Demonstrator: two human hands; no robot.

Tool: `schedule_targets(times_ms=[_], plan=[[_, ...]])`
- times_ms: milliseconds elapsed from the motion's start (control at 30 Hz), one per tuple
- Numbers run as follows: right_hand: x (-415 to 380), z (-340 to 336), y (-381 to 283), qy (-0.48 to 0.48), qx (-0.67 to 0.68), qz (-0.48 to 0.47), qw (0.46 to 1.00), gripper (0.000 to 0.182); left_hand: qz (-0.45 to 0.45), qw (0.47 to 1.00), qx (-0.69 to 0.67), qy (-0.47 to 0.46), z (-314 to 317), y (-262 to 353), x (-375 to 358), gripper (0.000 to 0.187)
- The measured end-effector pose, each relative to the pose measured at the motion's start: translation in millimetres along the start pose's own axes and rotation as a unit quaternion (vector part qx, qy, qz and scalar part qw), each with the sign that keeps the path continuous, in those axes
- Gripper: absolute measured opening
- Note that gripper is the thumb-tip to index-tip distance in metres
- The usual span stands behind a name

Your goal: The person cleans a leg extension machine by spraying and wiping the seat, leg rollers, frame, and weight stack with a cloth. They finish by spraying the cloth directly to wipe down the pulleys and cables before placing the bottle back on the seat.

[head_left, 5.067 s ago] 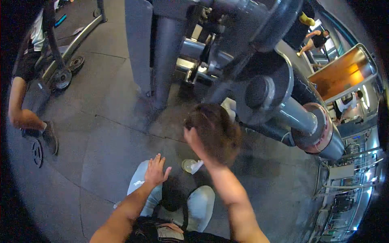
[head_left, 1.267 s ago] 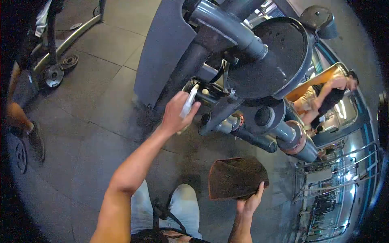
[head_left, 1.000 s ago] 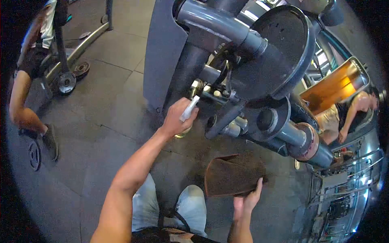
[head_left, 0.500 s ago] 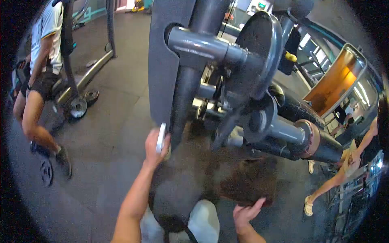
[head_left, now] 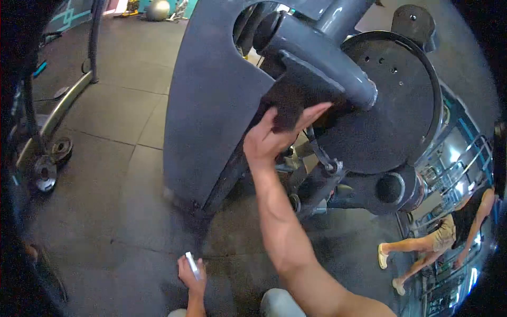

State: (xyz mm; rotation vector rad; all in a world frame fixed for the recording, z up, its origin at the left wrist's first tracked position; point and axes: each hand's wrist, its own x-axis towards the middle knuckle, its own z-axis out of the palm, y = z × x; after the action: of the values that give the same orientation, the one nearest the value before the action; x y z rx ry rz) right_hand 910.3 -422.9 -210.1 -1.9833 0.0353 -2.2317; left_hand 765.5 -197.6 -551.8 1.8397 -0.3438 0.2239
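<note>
My right hand reaches up to the weight machine, thumb and fingers around a dark brown cloth. The cloth lies against the underside of the machine's thick grey tube, beside the big grey side panel. Low in front of me, my left hand is closed around a slim white object whose kind I cannot make out. It stays over the floor, apart from the machine.
A large round black disc sits right of my right hand. On the left stand a metal frame and weight plates. A person in tan shorts is at the right. A grey exercise ball lies far back.
My right hand has risen with the cloth from low on the right to the machine. My left hand has dropped with the white object. The view has shifted; the person at left is gone from it.
</note>
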Motion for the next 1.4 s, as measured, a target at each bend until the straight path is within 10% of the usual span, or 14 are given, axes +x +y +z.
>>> schedule_targets(times_ms=[233,300,400,467,533,600,733,1000,1133,1200,1333,1400], plan=[[-135,-75,-5,-0.272,-0.078,0.160,0.946,0.071,0.023,0.997,0.049,-0.045,11,-15,-4,0.046],[-127,-95,-34,-0.150,-0.099,0.589,0.788,0.056,0.026,0.996,0.070,-0.048,7,-8,-2,0.046],[-70,-127,-61,0.123,0.131,0.594,0.784,0.040,0.024,0.997,0.053,-0.045,5,-6,-2,0.047],[-3,-130,-105,0.087,0.307,0.520,0.792,0.042,0.022,0.998,0.033,-0.046,8,-6,-7,0.048],[24,-108,-99,-0.050,0.128,0.483,0.865,0.040,0.024,0.998,0.022,-0.047,10,-10,-13,0.048],[43,-79,-82,-0.071,-0.047,0.085,0.993,0.039,0.029,0.997,0.044,-0.054,7,-12,-18,0.048],[159,-38,-71,0.134,-0.076,-0.111,0.982,0.036,0.016,0.998,0.038,-0.036,9,-11,-11,0.048],[90,-39,-67,-0.158,-0.215,-0.175,0.948,0.056,0.057,0.995,0.074,-0.037,11,-9,-10,0.047],[-48,-92,-40,-0.306,0.033,0.155,0.939,0.057,0.022,0.995,0.091,-0.026,16,-20,-25,0.049],[-71,-124,-46,-0.360,0.002,0.432,0.827,0.041,0.019,0.992,0.117,-0.052,16,-20,-25,0.048],[-160,-179,-32,-0.385,-0.027,0.592,0.708,0.051,0.192,0.961,0.195,-0.037,19,-49,-26,0.048],[-175,-218,-33,-0.397,0.023,0.720,0.568,0.049,-0.261,0.932,-0.116,-0.224,-9,-14,-16,0.045]])
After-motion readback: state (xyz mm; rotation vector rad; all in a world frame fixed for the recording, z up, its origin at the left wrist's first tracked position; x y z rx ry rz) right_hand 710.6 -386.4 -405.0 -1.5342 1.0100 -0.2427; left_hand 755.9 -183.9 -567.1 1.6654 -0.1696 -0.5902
